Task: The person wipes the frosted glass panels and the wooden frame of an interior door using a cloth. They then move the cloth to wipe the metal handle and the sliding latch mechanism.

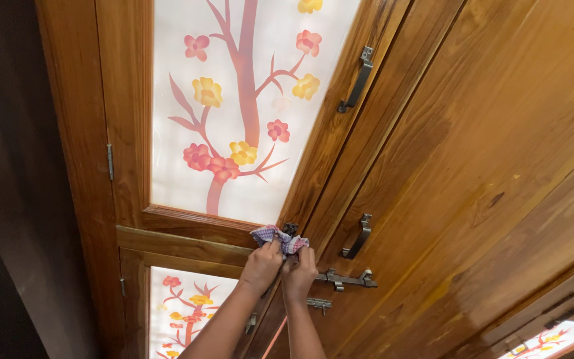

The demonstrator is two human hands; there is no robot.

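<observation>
Both my hands are raised against a wooden window frame point(187, 242). My left hand point(260, 264) and my right hand point(299, 269) together clutch a checked cloth point(279, 238), red, blue and white, pressed to the frame's middle post just below the upper pane. A small dark metal catch point(291, 229) peeks out above the cloth. The upper shutter holds frosted glass point(247, 100) painted with a pink tree and pink and yellow flowers. A similar lower pane point(184, 309) sits under my left forearm.
A dark metal handle point(357, 78) sits high on the middle post and another handle point(359, 237) lower down. A sliding bolt latch point(345, 278) lies right of my right hand. Solid wooden shutters point(499, 166) fill the right side. A dark wall point(8, 199) borders the left.
</observation>
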